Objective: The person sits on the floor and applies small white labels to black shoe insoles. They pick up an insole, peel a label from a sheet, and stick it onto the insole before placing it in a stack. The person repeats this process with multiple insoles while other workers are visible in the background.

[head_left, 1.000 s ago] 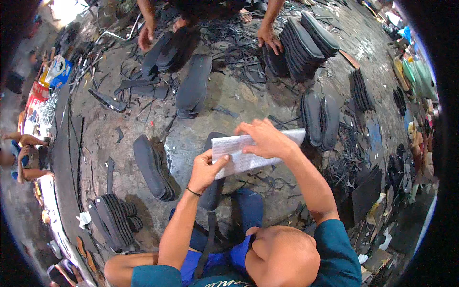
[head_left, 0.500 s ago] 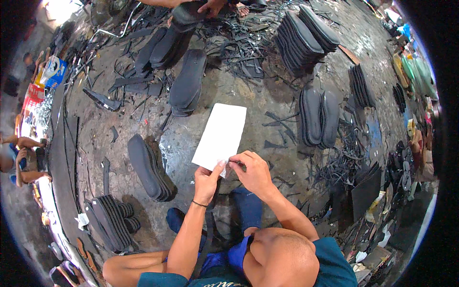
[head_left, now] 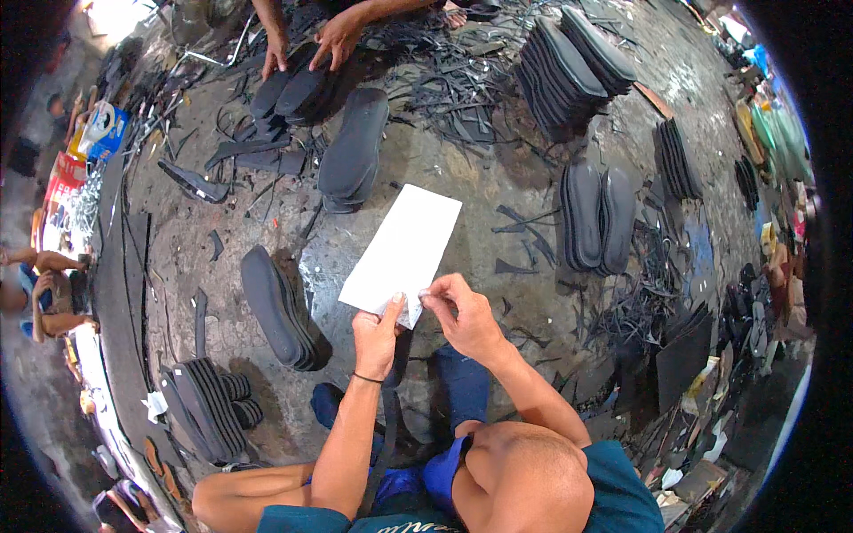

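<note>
A white sheet of paper [head_left: 404, 244] is in my left hand [head_left: 375, 342], its near edge clamped between thumb and fingers. My right hand [head_left: 464, 315] pinches at the sheet's near right corner, which looks creased and bent. A small white bit shows at those fingertips; I cannot tell whether it is loose from the sheet. Closest on the left is a leaning stack of black shoe soles [head_left: 274, 306]. Beyond the sheet lies another sole stack [head_left: 354, 147]. A black strip [head_left: 391, 426] hangs below my left hand.
Another person's hands [head_left: 306, 44] touch soles at the far left. More sole stacks stand at far right [head_left: 569, 67], right [head_left: 597, 218] and near left [head_left: 204, 409]. Black offcuts [head_left: 462, 98] litter the floor, with a scrap heap [head_left: 635, 306] at right.
The sheet has tilted and shifted slightly left, with more of its near corner showing. My right fingers have moved up a little. The other person's hands have lowered a sole onto the far-left soles.
</note>
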`<state>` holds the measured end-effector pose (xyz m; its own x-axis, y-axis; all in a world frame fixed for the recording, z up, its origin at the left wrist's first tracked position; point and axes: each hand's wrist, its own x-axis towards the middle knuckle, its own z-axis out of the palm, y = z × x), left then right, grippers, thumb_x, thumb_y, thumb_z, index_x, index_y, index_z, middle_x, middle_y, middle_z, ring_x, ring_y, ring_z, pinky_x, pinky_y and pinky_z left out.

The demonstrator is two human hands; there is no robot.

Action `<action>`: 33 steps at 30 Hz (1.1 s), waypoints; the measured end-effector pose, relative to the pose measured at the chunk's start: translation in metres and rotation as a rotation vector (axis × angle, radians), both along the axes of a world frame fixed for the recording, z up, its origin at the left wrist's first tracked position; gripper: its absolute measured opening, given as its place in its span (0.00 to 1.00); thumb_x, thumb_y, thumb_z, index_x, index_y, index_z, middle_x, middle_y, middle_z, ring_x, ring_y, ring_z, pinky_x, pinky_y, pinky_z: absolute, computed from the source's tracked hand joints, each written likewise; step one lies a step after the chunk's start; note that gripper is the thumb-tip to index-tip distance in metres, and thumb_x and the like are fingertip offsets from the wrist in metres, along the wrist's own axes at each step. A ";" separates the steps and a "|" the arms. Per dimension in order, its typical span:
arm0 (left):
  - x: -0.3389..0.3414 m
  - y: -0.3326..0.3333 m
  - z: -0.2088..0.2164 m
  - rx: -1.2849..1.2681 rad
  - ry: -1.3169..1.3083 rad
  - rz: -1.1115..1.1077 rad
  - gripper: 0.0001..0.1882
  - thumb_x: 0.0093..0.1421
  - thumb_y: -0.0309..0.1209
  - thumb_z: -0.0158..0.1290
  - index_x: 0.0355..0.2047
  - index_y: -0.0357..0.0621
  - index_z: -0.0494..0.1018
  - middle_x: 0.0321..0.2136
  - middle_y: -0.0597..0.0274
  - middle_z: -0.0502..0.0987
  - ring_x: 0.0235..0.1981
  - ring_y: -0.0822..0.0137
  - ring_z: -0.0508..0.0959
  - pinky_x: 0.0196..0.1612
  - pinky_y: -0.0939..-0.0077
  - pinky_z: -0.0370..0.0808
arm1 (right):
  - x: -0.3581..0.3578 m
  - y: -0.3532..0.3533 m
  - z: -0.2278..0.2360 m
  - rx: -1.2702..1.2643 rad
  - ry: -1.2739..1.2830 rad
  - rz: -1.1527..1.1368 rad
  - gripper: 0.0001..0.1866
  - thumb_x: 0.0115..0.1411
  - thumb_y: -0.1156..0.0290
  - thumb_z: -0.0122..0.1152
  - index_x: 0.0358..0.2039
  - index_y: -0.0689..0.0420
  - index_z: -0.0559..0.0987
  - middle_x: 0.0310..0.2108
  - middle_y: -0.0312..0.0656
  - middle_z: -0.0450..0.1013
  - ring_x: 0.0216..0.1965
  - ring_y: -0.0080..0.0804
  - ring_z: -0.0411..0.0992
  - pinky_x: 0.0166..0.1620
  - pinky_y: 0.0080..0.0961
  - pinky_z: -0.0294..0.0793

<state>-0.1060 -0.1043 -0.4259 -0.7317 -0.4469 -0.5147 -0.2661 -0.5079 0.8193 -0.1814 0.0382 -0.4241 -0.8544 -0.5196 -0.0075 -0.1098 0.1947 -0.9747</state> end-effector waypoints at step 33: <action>0.000 0.011 0.004 -0.136 -0.132 0.011 0.12 0.61 0.27 0.60 0.38 0.28 0.74 0.28 0.58 0.80 0.25 0.74 0.79 0.31 0.77 0.79 | 0.016 0.000 0.039 0.084 0.116 0.072 0.32 0.53 0.85 0.63 0.59 0.60 0.66 0.44 0.46 0.69 0.40 0.33 0.76 0.39 0.28 0.79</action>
<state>-0.1061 -0.0933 -0.4222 -0.6562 -0.5264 -0.5406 -0.3712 -0.3986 0.8386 -0.1654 0.0378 -0.3855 -0.8126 -0.5813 0.0429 -0.2371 0.2623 -0.9354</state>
